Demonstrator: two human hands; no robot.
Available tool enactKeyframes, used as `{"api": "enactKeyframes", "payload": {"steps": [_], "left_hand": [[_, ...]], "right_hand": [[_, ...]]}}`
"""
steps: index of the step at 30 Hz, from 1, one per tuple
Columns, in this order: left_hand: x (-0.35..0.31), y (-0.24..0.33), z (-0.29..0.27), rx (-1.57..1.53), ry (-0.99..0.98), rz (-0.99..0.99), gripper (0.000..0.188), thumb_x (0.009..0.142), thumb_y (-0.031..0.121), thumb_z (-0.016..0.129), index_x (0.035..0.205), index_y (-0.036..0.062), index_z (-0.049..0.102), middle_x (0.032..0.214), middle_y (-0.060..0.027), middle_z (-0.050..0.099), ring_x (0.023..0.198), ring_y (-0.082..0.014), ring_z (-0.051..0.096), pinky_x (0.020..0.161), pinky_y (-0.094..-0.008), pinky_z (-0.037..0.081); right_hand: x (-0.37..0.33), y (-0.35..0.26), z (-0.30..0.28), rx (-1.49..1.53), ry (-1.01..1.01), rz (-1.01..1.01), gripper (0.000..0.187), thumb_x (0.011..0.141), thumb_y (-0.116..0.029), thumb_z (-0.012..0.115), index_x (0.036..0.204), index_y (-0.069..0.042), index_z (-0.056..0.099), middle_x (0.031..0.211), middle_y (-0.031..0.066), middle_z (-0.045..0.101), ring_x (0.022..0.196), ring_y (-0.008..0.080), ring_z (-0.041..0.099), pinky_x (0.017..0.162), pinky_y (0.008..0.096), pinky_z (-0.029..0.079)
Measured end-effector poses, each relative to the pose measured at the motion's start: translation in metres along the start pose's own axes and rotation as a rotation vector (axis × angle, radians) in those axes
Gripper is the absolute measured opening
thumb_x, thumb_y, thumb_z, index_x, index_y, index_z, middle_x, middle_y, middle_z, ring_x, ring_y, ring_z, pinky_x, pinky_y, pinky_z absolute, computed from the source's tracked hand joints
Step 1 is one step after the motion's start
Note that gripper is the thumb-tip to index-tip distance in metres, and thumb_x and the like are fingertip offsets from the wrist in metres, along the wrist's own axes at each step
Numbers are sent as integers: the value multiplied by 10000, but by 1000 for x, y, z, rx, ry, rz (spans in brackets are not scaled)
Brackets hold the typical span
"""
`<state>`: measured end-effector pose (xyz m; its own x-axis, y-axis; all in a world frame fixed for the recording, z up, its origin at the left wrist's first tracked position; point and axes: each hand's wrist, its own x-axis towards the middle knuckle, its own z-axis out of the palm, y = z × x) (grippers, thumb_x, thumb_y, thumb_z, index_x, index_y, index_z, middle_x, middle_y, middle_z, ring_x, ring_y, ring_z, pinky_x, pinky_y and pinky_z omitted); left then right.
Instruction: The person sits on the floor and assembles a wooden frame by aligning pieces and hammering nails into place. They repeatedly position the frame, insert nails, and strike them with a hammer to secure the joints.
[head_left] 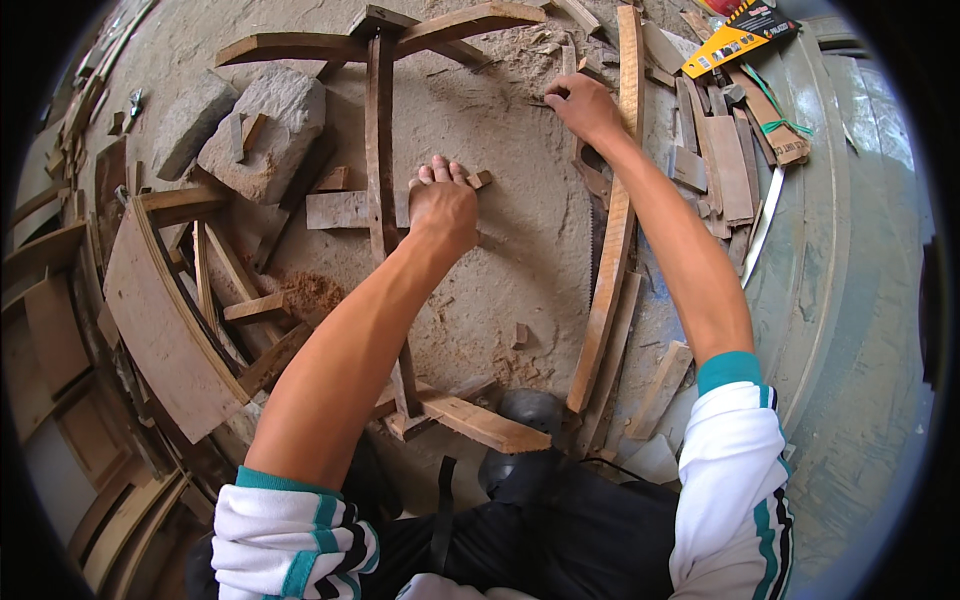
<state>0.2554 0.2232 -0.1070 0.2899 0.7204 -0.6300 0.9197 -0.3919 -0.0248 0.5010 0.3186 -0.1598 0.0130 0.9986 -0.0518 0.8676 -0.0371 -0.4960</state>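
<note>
My left hand [443, 208] is low over the ground, palm down, fingers extended forward. A short wooden board [345, 210] lies beside it, and a small wood piece [482, 180] pokes out by its fingertips. The left wrist is next to a wooden frame [380, 140], a long dark bar with crosspieces at both ends. Farther forward, my right hand [588, 108] has its fingers curled together near wood scraps; anything inside them is hidden. Its wrist passes over a long wooden strip [612, 270]. Partly under that strip is a handsaw [594, 235], its toothed edge showing.
Stone blocks [265, 135] and a curved wooden panel [165, 320] are on the left. Offcuts [725, 165], a yellow-and-black cardboard sleeve [735, 42] and green string [785, 125] lie at the right. A small block [520, 335] sits on the dusty ground before my shoes [530, 415].
</note>
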Motion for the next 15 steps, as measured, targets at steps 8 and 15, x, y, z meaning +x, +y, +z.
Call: {"api": "enactKeyframes", "payload": {"steps": [8,15], "left_hand": [[0,1,-2,13,-13,17,1132,741,465,836,1538,-69,234,1593,-302,245,1441,-419,365,1116,-464,379],[1,-1,0,25,-19,8,1185,727,525,837,1529,-92,220,1585,-317,241,1445,-421,352,1138,-473,370]], "right_hand": [[-2,-2,13,-223,32,-91,193,951,-238,613,1018,-77,695,1094,147,666,1112,304,615,869,467,520],[-5,-3,1,237,96,60,207,943,-226,648,1052,-51,672,1036,115,718,987,267,687,867,389,541]]}}
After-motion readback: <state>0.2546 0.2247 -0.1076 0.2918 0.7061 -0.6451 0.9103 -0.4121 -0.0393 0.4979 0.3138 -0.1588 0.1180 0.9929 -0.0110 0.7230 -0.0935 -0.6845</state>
